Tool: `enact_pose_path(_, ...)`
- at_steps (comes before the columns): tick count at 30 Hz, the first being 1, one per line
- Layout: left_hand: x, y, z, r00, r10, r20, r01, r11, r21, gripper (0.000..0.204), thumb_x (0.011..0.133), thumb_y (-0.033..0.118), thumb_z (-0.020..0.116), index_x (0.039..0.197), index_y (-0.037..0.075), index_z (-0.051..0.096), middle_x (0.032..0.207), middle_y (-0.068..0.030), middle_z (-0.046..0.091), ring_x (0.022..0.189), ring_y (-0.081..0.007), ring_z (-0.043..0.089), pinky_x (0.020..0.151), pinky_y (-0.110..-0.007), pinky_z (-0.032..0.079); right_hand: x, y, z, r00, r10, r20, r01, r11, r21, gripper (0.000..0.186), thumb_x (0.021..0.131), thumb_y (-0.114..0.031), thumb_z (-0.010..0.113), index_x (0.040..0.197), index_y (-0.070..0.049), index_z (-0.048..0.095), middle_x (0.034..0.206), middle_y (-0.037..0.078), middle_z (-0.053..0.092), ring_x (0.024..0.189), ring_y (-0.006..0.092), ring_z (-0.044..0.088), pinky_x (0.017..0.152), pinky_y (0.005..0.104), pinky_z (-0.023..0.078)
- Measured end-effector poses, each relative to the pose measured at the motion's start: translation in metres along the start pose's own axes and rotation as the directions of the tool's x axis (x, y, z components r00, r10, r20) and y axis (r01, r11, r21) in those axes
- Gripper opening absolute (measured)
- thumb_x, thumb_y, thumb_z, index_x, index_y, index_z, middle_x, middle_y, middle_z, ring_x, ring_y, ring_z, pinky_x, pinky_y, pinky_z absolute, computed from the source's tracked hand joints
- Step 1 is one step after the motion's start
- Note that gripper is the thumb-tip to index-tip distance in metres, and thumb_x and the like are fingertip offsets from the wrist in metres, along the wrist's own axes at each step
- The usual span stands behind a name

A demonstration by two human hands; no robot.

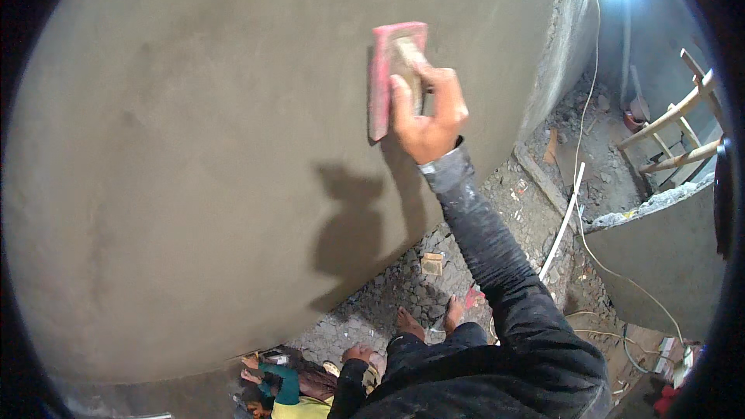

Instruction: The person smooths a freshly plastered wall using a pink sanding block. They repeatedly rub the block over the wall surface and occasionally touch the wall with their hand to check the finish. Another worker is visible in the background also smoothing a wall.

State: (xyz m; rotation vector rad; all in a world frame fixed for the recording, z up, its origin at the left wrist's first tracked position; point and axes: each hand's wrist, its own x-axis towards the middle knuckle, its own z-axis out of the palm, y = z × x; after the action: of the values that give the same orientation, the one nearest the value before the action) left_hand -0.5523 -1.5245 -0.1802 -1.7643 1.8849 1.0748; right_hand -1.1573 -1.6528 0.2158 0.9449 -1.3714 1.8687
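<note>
Float, rectangular and pink-edged, is clamped in the right hand, upper centre, against smooth grey wall; apparently smoothing, next calling for even pressure. Left hand, lower centre: grip unclear.

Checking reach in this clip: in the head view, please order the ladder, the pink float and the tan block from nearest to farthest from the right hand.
From the right hand:
1. Float: in its grip.
2. Block: on the ground, below the hand.
3. Ladder: far right.
</note>
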Motion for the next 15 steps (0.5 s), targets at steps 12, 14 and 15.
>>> enact_pose_path(12,0.029,-0.014,0.023,0.983,0.058,0.174,0.019,0.911,-0.413,0.035,0.1,0.038,0.077,0.126,0.014,0.077,0.132,-0.0154,0.077,0.119,-0.039,0.074,0.102,-0.051,0.059,-0.097,-0.004,-0.036,0.999,0.031,0.044,-0.025,0.991,-0.128,0.021,0.09,-0.006,0.087,0.107,-0.003,0.074,0.092,0.019,0.071,0.08,0.0367,0.071,0.07,0.0433,0.058)
enact_pose_path(14,0.036,-0.004,0.016,0.98,0.094,0.175,-0.069,0.987,-0.145,0.041,0.098,0.034,0.08,0.132,0.011,0.075,0.13,-0.0156,0.078,0.118,-0.0336,0.075,0.101,-0.048,0.06,-0.01,-0.02,-0.007,0.999,-0.013,-0.045,0.008,0.994,-0.106,0.026,0.089,-0.007,0.088,0.11,-0.003,0.075,0.092,0.017,0.069,0.078,0.0358,0.069,0.068,0.0439,0.056)
enact_pose_path(15,0.04,0.01,0.009,0.978,0.117,0.17,-0.118,0.993,-0.01,0.045,0.097,0.032,0.081,0.135,0.01,0.074,0.129,-0.0157,0.079,0.117,-0.0309,0.076,0.1,-0.046,0.06,0.015,-0.019,0.005,0.997,-0.031,-0.077,0.026,0.998,-0.062,0.028,0.088,-0.008,0.09,0.111,-0.004,0.074,0.093,0.018,0.069,0.078,0.0359,0.069,0.068,0.0432,0.055)
